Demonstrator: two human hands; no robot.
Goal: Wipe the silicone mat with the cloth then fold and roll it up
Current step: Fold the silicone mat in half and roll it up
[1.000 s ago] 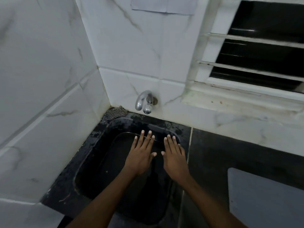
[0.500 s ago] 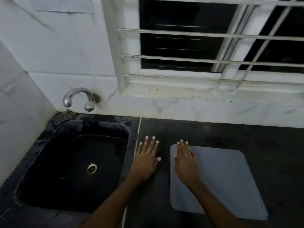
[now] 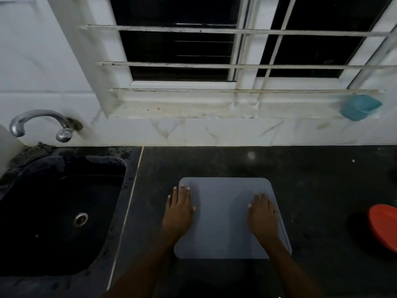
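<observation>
A pale grey silicone mat (image 3: 225,220) lies flat on the black countertop (image 3: 311,201) in the middle of the view. My left hand (image 3: 179,209) rests palm down on its left edge, fingers spread and pointing away from me. My right hand (image 3: 263,216) lies flat near the mat's right edge, holding nothing. A dark checked cloth (image 3: 32,152) sits bunched at the back left corner of the sink, under the tap, well apart from both hands.
A black sink (image 3: 53,211) with a metal drain fills the left. A chrome tap (image 3: 40,123) juts from the tiled wall. A red bowl (image 3: 384,226) stands at the right edge. A teal container (image 3: 359,106) sits on the barred window's sill.
The view has swung right from the sink to the counter. Both hands moved from over the sink onto the mat and spread apart, left to its left edge, right to its right edge.
</observation>
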